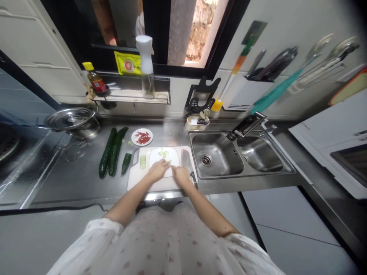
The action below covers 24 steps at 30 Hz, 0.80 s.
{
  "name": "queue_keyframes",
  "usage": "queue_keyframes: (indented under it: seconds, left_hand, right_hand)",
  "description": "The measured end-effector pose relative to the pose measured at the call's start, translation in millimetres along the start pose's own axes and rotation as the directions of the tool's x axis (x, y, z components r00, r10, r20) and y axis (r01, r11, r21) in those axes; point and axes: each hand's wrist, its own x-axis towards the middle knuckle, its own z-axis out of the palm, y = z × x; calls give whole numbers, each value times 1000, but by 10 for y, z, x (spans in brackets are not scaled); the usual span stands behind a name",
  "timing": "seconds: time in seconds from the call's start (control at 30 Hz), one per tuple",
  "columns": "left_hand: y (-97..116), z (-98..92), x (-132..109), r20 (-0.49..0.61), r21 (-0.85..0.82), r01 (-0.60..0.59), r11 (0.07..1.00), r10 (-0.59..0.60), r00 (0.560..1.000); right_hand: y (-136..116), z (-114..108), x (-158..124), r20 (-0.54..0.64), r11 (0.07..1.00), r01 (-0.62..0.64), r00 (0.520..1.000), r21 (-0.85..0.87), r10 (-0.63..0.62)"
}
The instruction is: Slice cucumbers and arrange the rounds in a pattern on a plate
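1. We see the left hand (157,170) reaching over the white plate (153,159) in the middle of the frame, its fingers drawn close together by a small pale green piece (170,162); we cannot tell whether they pinch it or only press on it.
2. We see the right hand (181,176) just beside it at the plate's right side, fingers curled inward; what, if anything, is between its fingertips we cannot tell.
3. On the plate, above the hands in the frame, we find cucumber slices (163,153) set out in a curved group. The plate lies on the cutting board (137,184).
4. We judge the slices light, moist and slippery, bendable yet easy to tear; a gentle two-finger hold at the rind edge suits them better than a squeeze across the soft middle.
5. We expect the plate to be stiff and smooth, best held by its rim.
6. Left of the plate, a row of overlapping slices (142,162) lies on the board; since they probably cling together, we would peel one off by its edge.
7. On the board's right side we see a knife with a black handle (194,179), the safe place to hold it.
8. Left of the board, a cut cucumber piece (126,163) and two whole cucumbers (111,152) lie on the table (80,183); we judge the whole ones firm and heavier, best held around the middle.
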Motion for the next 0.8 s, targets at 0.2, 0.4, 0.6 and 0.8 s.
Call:
queue_keyframes:
  seconds: [0.2, 0.4, 0.6, 0.8]
  left_hand:
    - [-1, 36, 30, -6, -7, -8, 1000, 8, 1000]
    - [-2, 57, 93, -11, -1, -10, 1000, 10, 1000]
    - [-29, 70, 106, -4, -10, -13, 1000, 13, 1000]
    - [-59, 79, 143, -16, -7, -17, 1000, 17, 1000]
  right_hand:
    - [10, 3, 48, -4, 1000, -27, 1000, -10, 27]
    - [63, -10, 94, -24, 999, -33, 999, -25, 33]
    - [30, 25, 95, -28, 1000, -20, 999, -22, 19]
    - [31, 51, 162, -39, 999, -41, 998, -15, 41]
